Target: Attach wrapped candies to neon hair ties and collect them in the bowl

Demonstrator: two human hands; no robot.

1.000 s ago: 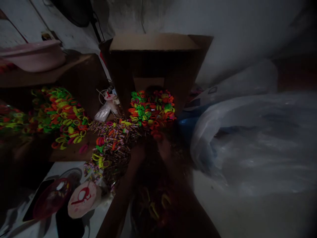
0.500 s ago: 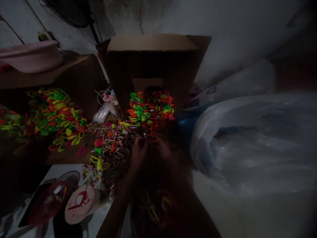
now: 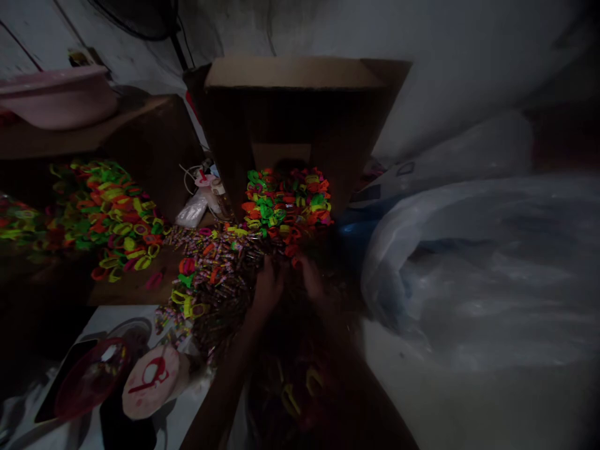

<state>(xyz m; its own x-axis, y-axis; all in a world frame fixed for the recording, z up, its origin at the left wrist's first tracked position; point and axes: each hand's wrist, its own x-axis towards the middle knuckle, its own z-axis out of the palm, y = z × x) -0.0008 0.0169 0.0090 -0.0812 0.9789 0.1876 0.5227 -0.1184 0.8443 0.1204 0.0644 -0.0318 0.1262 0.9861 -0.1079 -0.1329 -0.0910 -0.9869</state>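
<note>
The crumpled translucent plastic bag [image 3: 482,262] fills the right half of the frame, from mid-height down to the lower right. At upper centre stands the tall brown cardboard box [image 3: 300,112], its open side facing the camera and its inside in deep shadow. A pale pink plastic basin [image 3: 60,97] rests on a dark ledge in the upper left corner.

Left of centre, a loose spread of neon green, yellow, orange and pink plastic rings [image 3: 107,212] lies on a brown surface. A second, tighter pile of the same neon rings [image 3: 285,203] sits in the mouth of the box, at the centre of the frame. Just below and to the left of it, a heap of small colourful wrapped sticks [image 3: 220,262] runs down toward the lower left, touching the pile at its upper right end. A round white lid with red marking [image 3: 150,381] lies at lower left, and a small clear plastic packet [image 3: 192,212] lies beside the box's left wall.

The left hand [image 3: 267,287] and the right hand [image 3: 312,281] are close together just below centre, at the lower edge of the pile in the box mouth, with the left one also at the edge of the stick heap. Both are too dark to tell whether their fingers are curled, spread or gripping anything.
</note>
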